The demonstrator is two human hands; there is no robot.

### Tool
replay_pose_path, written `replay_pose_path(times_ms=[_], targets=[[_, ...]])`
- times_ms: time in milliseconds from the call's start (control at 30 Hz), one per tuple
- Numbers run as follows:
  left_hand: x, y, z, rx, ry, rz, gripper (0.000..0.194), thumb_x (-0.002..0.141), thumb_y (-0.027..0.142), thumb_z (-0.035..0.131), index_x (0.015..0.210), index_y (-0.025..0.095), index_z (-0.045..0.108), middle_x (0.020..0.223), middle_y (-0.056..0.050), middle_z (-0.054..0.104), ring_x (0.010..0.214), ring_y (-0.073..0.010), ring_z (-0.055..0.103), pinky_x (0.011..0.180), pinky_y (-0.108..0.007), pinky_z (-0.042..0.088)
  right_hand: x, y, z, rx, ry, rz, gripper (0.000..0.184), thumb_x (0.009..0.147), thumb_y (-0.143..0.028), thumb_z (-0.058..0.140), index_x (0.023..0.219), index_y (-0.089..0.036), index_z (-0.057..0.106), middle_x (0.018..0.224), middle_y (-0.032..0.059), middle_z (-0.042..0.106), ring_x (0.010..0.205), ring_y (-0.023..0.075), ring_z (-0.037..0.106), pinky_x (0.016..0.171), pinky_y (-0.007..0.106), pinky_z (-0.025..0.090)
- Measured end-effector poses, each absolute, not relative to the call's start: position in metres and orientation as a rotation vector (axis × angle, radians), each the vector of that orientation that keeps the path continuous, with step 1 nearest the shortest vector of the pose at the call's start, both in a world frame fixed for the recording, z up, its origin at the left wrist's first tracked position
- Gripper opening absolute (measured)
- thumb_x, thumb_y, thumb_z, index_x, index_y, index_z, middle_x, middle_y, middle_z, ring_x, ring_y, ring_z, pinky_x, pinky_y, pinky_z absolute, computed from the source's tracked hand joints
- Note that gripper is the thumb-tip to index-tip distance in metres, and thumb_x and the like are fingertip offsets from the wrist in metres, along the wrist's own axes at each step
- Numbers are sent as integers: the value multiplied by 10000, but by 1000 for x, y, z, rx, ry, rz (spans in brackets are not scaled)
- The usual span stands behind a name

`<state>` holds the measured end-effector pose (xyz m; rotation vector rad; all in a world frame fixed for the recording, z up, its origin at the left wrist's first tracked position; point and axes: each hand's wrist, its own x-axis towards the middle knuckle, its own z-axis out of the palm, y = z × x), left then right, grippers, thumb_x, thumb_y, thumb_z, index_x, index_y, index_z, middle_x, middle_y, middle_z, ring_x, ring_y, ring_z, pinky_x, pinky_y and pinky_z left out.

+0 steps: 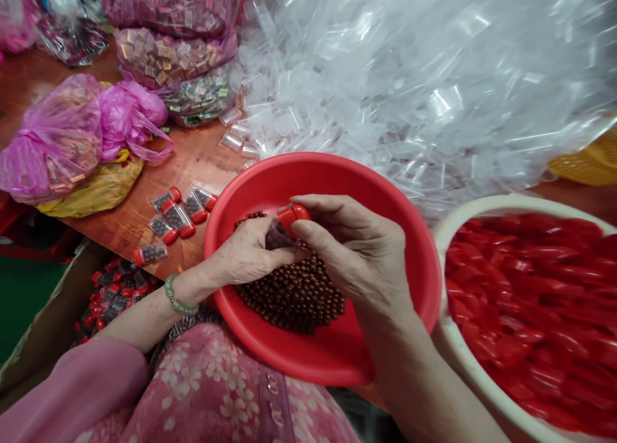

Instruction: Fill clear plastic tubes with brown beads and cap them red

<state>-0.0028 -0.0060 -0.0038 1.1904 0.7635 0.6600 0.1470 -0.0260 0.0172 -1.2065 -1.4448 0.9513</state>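
Right hand [359,256] pinching red cap [294,215] of clear tube [278,237], left hand [248,253] curled round tube body, above brown beads [294,295] in red basin [421,256], frame centre. Slipped grip could spill beads over rim.

Reddish wooden table [193,163] over green floor [24,308]

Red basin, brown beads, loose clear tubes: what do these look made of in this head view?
The red basin looks like moulded plastic, with a smooth, glossy surface and an even colour. The brown beads have a polished sheen and look like wood, though resin is possible. The clear tubes look like thin, rigid transparent plastic, with see-through walls and bright highlights.
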Motion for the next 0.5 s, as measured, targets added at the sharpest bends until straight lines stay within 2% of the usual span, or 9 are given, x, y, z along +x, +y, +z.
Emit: replay_pose_path(times_ms=[100, 300, 500], targets=[[-1, -7, -5, 1178, 737, 703, 251, 768, 325, 705, 760, 161, 516, 715, 47, 452, 661, -84, 412, 646, -238, 368, 147, -28, 17, -1209, -1531, 892, 194, 850, -216, 701, 1038, -264, 715, 946, -8, 751, 831, 130, 716, 790, 275, 583], [-3, -6, -6, 1305, 859, 705, 91, 772, 184, 607, 741, 156, 526, 700, 37, 479, 662, -92, 439, 631, -233, 378, 148, -27, 18, -1220, -1697, 738, 193, 862, -190, 675, 1045, -232, 719, 968, 26, 765, 857, 157, 727, 799, 308, 596], [-4, -5, -9, 1334, 873, 672, 41, 760, 143, 583, 729, 155, 560, 714, 14, 570, 742, -126, 531, 712, -255, 452, 149, -26, 22, -1178, -1834, 634, 171, 865, -161, 660, 1012, -222, 722, 984, 42, 756, 896, 166, 718, 816, 300, 591]])
